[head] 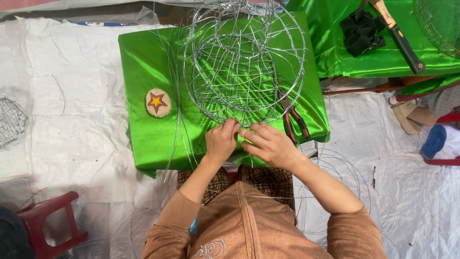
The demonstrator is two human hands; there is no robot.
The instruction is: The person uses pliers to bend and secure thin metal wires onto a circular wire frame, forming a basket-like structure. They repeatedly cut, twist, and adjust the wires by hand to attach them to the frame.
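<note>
Wire basket frame (pixel 244 62) sits on the green-draped counter (pixel 143 62), just beyond both hands. Left hand (pixel 221 142) pinches a wire at the frame's near rim; right hand (pixel 270 144) grips the same rim beside it, fingers touching. Red-handled pliers (pixel 293 120) lie just past the right hand. Star-marked round disc (pixel 158 102) sits well left of the left hand.

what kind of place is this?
Probably a small handcraft workshop for wire frames. Both hands work on a wire basket frame on a green satin-covered table, with red-handled pliers beside it and plastic sheeting on the floor.
</note>
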